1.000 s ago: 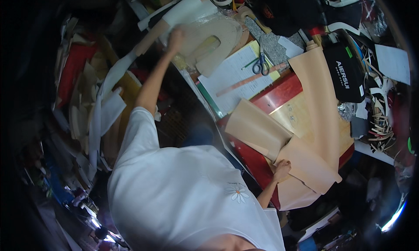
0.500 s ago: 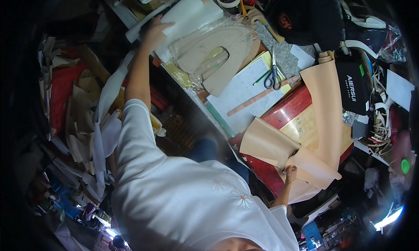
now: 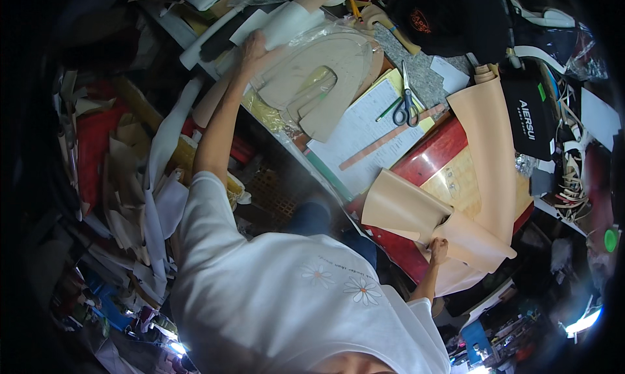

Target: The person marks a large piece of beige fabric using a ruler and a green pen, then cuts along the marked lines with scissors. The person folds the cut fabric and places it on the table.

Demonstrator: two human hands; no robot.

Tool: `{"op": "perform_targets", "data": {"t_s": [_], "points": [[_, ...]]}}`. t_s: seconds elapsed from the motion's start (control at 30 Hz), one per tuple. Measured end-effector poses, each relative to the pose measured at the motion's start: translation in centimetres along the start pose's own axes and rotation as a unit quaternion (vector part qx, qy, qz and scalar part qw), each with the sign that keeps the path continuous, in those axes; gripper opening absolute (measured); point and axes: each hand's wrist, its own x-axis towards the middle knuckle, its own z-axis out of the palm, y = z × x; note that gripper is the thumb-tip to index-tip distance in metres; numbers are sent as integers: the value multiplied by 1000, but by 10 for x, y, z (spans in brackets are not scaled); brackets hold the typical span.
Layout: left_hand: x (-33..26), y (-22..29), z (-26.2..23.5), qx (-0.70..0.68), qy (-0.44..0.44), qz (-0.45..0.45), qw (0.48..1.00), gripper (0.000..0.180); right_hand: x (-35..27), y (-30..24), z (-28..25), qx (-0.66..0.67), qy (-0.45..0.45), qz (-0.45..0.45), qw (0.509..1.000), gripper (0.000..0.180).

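Note:
My left hand (image 3: 256, 48) is at the near edge of a partly rolled white sheet (image 3: 285, 24), its fingers closed against it and slightly blurred. Beside that forearm a tan strip of material (image 3: 211, 104) hangs off the table edge. My right hand (image 3: 439, 249) grips the near edge of a large tan leather sheet (image 3: 407, 208), which curls up in folds around my fist. The sheet's long end (image 3: 488, 133) runs away to a rolled end. Between my hands lie beige pattern pieces (image 3: 316, 61) in clear plastic.
Dark-handled scissors (image 3: 406, 110), a green pen (image 3: 389, 109) and a reddish strip (image 3: 384, 143) lie on written papers (image 3: 351, 169). A black bag (image 3: 456, 22) and a black box (image 3: 526, 117) stand at the right. Material scraps (image 3: 130, 185) are heaped at the left.
My left hand has moved right, and the white sheet has shifted away from me and bunched up. The tan strip now shows beside my forearm. My right hand keeps its hold.

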Motion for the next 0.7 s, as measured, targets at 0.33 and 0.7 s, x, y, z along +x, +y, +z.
{"op": "perform_targets", "data": {"t_s": [0.33,0.7], "points": [[38,-2,-15,-50,-134,-50,989,97,5,13,15,89,41,-93,991,61],[-31,56,-52,-58,-38,1,998,58,-21,-2,30,16,48,7,999,64]]}}
